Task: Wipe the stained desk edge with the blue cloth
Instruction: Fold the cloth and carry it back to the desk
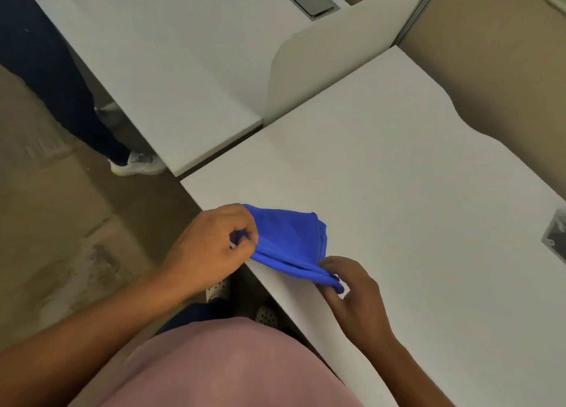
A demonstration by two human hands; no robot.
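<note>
In the head view we take the white desk (pixel 398 177) as our landmark. The blue cloth (pixel 288 238) lies folded at the desk's near edge, its bulk resting on the top surface and its lower fold running along the rim.

Our left hand (pixel 211 247) sits just off the desk edge, on the floor side, at the cloth's left end. Its fingers (pixel 245 232) are curled closed, pinching a corner of the cloth, and a little blue shows between the fingers and the thumb.

Our right hand (pixel 352 293) lies over the desk top, near the edge, at the cloth's right end. Its fingertips (pixel 329 267) are closed on the lower right corner of the cloth, which pokes out past them toward the wrist. Between the two hands the cloth is stretched along the desk edge.

Beyond the desk's far left corner stands a second white desk (pixel 171 79), with an upright white divider panel (pixel 321 63) between the two. Beside that second desk, on the floor, we see another person's dark trouser leg (pixel 61 79) and light shoe (pixel 137 163). Below the near edge of the desk our pink shirt (pixel 229 367) fills the foreground.
</note>
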